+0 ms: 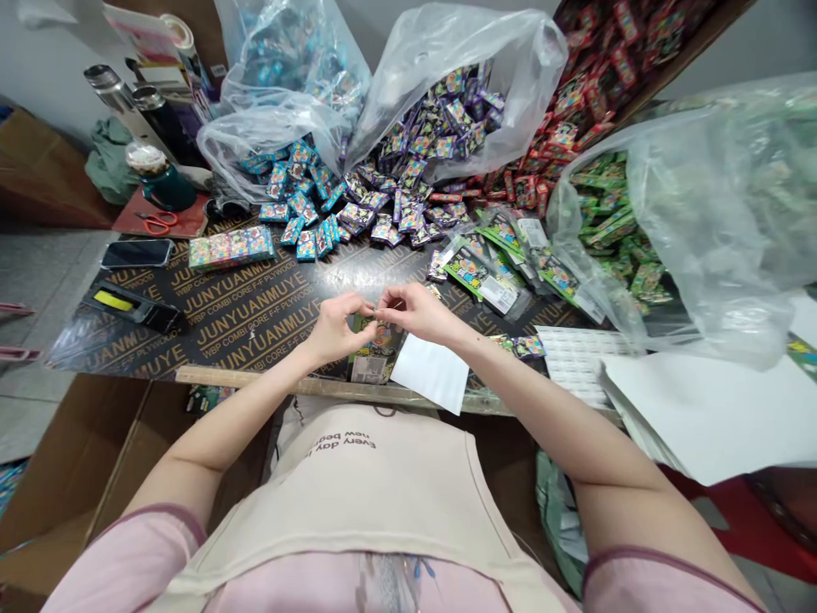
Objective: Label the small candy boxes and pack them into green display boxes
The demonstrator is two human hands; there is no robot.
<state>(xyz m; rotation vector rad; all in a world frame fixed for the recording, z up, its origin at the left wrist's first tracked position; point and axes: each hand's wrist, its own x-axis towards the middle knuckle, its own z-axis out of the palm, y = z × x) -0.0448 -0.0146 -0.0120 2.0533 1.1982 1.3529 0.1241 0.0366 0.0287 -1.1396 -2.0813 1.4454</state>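
Note:
My left hand [341, 330] and my right hand [414, 312] meet over the near edge of the table, fingers pinched together at the top edge of a dark printed pouch [374, 347]. A pale label shows on the lower part of the pouch; its top is partly covered by my fingers. Beside it, under my right wrist, a white sheet of paper [434, 375] overhangs the table edge. Several similar green-and-black pouches [491, 264] with white labels lie to the right, beyond my right hand.
Small wrapped packets are heaped at the back: blue [299, 200], purple [408, 179], red [568, 128] and green [606, 213], partly in clear bags. On the left are red scissors [157, 223], a phone [137, 254], a tape-like black tool [131, 306] and a wrapped packet row [231, 247]. Label sheets [578, 362] lie right.

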